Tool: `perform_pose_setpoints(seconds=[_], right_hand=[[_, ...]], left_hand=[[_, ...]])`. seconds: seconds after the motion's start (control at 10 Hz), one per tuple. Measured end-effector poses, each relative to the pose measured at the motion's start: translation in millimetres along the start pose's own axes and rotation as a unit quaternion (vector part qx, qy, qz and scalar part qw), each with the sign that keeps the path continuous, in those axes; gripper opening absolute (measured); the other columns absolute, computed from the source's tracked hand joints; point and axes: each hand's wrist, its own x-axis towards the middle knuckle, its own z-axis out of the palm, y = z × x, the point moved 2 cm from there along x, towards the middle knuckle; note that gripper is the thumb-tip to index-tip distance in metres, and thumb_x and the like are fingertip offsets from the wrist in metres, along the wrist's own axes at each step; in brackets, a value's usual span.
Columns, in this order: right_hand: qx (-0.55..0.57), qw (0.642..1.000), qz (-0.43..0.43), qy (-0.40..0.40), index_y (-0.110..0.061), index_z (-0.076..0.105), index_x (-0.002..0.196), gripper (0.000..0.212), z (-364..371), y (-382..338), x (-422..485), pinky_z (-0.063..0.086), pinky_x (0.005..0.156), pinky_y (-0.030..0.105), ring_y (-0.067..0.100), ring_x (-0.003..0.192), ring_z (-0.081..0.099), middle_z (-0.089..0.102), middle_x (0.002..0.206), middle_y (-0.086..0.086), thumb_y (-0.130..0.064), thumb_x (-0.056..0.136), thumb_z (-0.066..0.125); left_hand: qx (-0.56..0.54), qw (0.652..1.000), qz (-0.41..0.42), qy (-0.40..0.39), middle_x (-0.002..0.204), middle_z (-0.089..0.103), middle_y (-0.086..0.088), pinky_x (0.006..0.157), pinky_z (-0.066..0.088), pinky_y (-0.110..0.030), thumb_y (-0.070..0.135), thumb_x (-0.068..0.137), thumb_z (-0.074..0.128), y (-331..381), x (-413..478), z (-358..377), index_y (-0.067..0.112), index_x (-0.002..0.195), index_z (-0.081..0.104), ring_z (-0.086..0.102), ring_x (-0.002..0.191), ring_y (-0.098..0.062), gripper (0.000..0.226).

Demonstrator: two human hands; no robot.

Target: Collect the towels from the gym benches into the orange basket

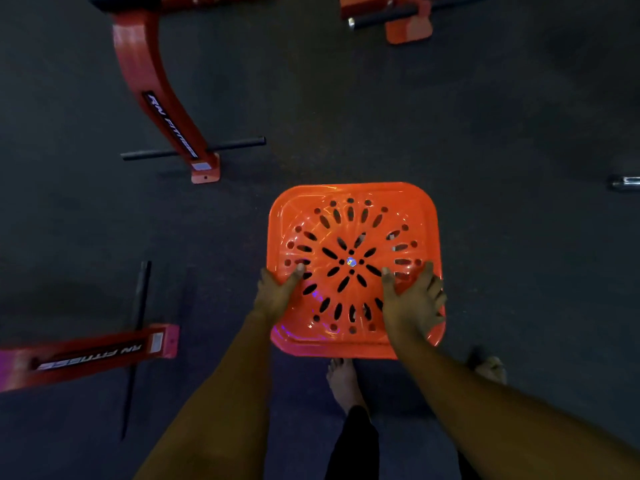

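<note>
1. Head view: a person stands over the orange basket (353, 192), which sits on the dark floor (346, 116) just ahead of a bare foot (343, 379). Its perforated base is showing and there is no cloth inside.
2. The left hand (278, 294) holds the basket's left wall with the thumb hooked inside. The right hand (414, 299) holds the right wall, thumb inside and fingers spread over the outer rim. Both are clamped on the basket, on opposite sides.
3. With the basket bare, the collecting looks barely begun. The step in hand appears to be handling the basket itself, though whether it is being lifted or set down cannot be told.
4. To do it well, keep both grips even so the basket stays level and mouth-up. Carry it wide of the red frame (149, 74) and its black crossbar (239, 143), which lies low near the floor, and set it down close beside the next padded seat.
5. No towels are in view. The frames are cut off at the picture's edges, so any pads lie out of sight. The left hand's fingers are hidden behind the basket wall. The light is dim, and a chrome bar (625, 183) is clipped at the right edge.
</note>
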Motion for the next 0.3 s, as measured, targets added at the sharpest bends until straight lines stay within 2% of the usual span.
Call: perform_pose_setpoints(seconds=[0.1,0.2,0.3], right_hand=[[-0.02,0.999,-0.007,-0.033,-0.02,0.01,0.155,0.093,2.8,2.2,0.1,0.036,0.102,0.064,0.038,0.14,0.03,0.027,0.157,0.016,-0.072,0.086,0.044],[-0.038,0.996,0.001,-0.086,-0.019,0.009,0.155,0.093,-12.6,-0.3,5.9,0.033,0.106,0.064,0.039,0.142,0.029,0.026,0.158,0.015,-0.071,0.086,0.045],[-0.051,0.994,-0.034,-0.086,-0.02,0.022,0.152,0.083,-51.3,-24.4,9.6,0.03,0.107,0.062,0.038,0.139,0.034,0.034,0.154,0.014,-0.065,0.087,0.049]], left_hand=[[0.076,0.997,0.008,0.011,0.151,0.025,-0.022,0.112,0.03,-0.055,0.077,0.075,0.053,41.2,-53.9,0.3,0.014,0.151,0.011,0.033,0.137,-0.042,0.108],[0.141,0.99,0.0,0.013,0.156,0.009,-0.026,0.114,0.023,-0.057,0.071,0.084,0.045,55.4,-73.5,-0.1,0.011,0.152,-0.008,0.021,0.142,-0.045,0.105],[0.124,0.987,0.086,0.049,0.151,0.024,-0.025,0.11,0.029,-0.057,0.067,0.086,0.044,87.0,-97.2,-12.1,0.009,0.152,0.012,0.029,0.138,-0.044,0.093]])
